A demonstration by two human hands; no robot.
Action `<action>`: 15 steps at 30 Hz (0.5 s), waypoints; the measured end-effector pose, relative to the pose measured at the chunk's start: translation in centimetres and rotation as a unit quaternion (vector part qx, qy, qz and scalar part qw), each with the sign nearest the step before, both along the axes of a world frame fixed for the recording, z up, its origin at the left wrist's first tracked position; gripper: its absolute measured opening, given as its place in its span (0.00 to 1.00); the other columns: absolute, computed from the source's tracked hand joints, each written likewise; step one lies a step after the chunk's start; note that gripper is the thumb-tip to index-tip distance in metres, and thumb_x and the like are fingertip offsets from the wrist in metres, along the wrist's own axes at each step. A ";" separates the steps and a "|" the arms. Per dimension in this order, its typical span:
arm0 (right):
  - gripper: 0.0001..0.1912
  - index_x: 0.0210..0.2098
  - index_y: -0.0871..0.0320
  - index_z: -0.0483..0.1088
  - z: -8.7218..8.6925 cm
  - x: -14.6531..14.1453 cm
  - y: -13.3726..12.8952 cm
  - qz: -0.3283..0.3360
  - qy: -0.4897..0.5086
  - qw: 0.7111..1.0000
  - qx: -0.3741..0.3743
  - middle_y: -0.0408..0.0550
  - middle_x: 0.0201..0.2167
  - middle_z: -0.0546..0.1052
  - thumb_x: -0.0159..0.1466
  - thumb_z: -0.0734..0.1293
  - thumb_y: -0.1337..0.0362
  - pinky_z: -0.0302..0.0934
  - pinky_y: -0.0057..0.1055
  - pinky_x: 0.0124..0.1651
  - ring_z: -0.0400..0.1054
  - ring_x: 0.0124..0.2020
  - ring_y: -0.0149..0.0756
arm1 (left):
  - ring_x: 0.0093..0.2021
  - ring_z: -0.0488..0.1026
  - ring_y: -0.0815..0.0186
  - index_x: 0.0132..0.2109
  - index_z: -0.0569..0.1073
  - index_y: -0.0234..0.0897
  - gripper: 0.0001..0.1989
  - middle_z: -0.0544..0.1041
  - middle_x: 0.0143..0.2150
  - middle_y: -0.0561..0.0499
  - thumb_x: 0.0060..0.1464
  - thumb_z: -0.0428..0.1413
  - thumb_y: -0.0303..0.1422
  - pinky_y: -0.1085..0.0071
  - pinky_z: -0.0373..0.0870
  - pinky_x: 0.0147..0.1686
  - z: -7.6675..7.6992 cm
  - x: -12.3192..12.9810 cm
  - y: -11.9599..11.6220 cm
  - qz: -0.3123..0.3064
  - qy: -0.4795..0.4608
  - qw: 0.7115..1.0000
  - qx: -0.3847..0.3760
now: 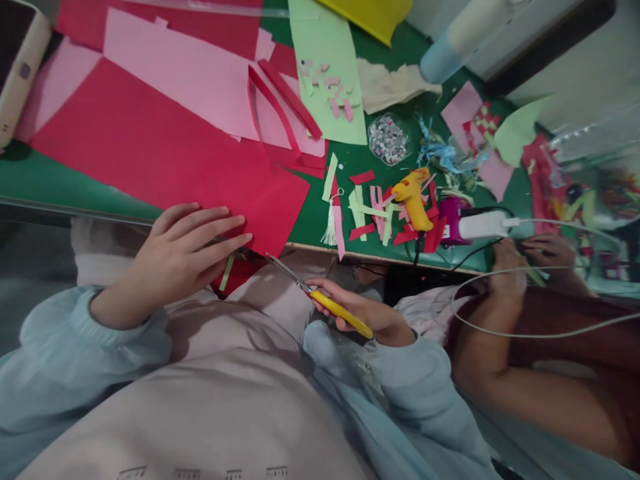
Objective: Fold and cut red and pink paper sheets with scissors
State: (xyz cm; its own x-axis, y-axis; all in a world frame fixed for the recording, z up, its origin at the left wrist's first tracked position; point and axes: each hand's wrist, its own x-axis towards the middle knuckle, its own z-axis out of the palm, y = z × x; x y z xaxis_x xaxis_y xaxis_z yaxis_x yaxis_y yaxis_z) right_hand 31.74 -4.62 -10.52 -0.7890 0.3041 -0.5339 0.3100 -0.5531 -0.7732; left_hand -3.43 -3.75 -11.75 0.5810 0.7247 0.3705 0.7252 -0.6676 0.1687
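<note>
Scissors (326, 301) below near table edge, yellow handles grasped by right hand (350, 307). Just beyond blade tips, red paper (175, 147) on green table (306, 225), near edge under left hand (193, 241), fingers spread flat, unclenched; thumb hidden, pinch impossible to tell. Farther off, paper strips (359, 208), yellow glue gun (415, 200), then pale green sheet (325, 47).

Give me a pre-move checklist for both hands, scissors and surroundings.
1. Left hand flat on large red sheet: ok.
2. Scissors in right hand, by yellow handle: ok.
3. Scissor tips well away from left fingertips: not ok, they look close.
4. Sheet edge between the blades: cannot tell.
5. Glue gun apart from paper strips: not ok, lying among them.
6. Other person's hands away from scissors: ok.
</note>
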 end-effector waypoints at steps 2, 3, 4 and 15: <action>0.46 0.64 0.51 0.49 -0.3 -0.3 0.3 -0.002 0.004 1.000 0.006 0.43 0.40 0.57 0.57 0.72 0.42 0.55 0.26 0.37 0.55 0.36 0.27 | 0.64 0.68 0.56 0.66 0.63 0.52 0.30 0.71 0.64 0.50 0.59 0.54 0.27 0.53 0.60 0.64 0.0 -0.1 0.1 -0.002 0.001 1.000 -0.003; 0.45 0.64 0.51 0.49 -0.4 -0.4 0.4 -0.003 0.006 1.000 0.009 0.43 0.40 0.57 0.57 0.72 0.42 0.55 0.26 0.37 0.55 0.36 0.27 | 0.64 0.68 0.56 0.65 0.64 0.52 0.29 0.72 0.64 0.50 0.59 0.54 0.27 0.53 0.60 0.64 0.0 -0.1 0.3 -0.004 0.000 1.000 -0.001; 0.45 0.64 0.52 0.48 -0.5 -0.4 0.5 -0.001 0.008 1.000 0.011 0.43 0.40 0.57 0.57 0.72 0.42 0.55 0.26 0.37 0.55 0.36 0.28 | 0.63 0.68 0.56 0.64 0.65 0.51 0.28 0.72 0.64 0.50 0.59 0.55 0.27 0.53 0.61 0.64 0.0 -0.1 0.4 -0.005 -0.001 1.000 0.003; 0.46 0.63 0.54 0.50 -0.4 -1.0 1.4 0.018 -0.007 0.997 0.078 0.43 0.39 0.60 0.57 0.69 0.37 0.56 0.28 0.39 0.56 0.36 0.28 | 0.33 0.75 0.64 0.39 0.72 0.45 0.04 0.78 0.31 0.54 0.56 0.58 0.31 0.66 0.73 0.35 -0.2 1.8 -2.3 0.104 -0.176 0.979 0.010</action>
State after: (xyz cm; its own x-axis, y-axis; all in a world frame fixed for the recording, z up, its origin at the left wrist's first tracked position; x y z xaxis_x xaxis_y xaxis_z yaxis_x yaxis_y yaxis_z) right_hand 30.79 -3.23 -10.92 -0.7936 0.3566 -0.4931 0.3384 -0.4148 -0.8446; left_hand -1.59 -6.08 -11.99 0.2558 0.8042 0.5364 0.7444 -0.5179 0.4215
